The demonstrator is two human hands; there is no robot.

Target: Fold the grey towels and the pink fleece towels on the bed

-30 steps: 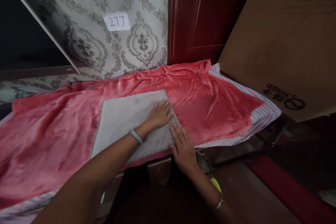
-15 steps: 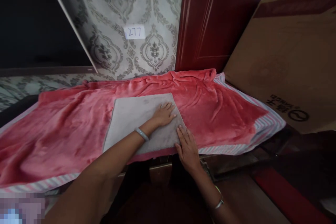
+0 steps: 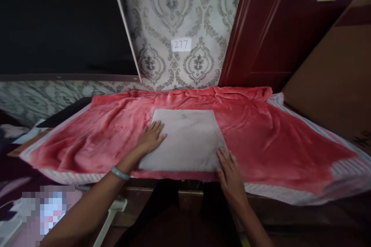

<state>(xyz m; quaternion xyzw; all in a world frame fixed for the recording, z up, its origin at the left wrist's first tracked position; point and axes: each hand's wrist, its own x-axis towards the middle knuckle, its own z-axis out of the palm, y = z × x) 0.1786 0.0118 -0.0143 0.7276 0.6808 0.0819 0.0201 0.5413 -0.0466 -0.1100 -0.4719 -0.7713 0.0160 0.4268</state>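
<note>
- Both palm-down and well apart: left hand (image 3: pixel 152 137), fingers spread, straddling the left edge of the cloth (image 3: pixel 187 139) and the blanket (image 3: pixel 269 129); right hand (image 3: pixel 231 171) over the cloth's right edge, near the front corner.
- Clamped on nothing, as far as shows; cannot tell the pressure beneath.
- As for the cloth: lies nearly flat, pale grey, on the red blanket, between left hand and right hand, close to the blanket's front edge.
- Looks like smoothing or squaring the cloth from two sides.
- Calls next, by judgement, for light, even strokes outward, without dragging the blanket into folds.
- Reads "277", handwritten on the white label (image 3: pixel 181 44) on the wall (image 3: pixel 171 11).
- Shows tiny marks along the lower frame of the screen (image 3: pixel 63 23), too small to read.
- Bears dark marking low on the carton (image 3: pixel 333 65), too dim to make out.
</note>
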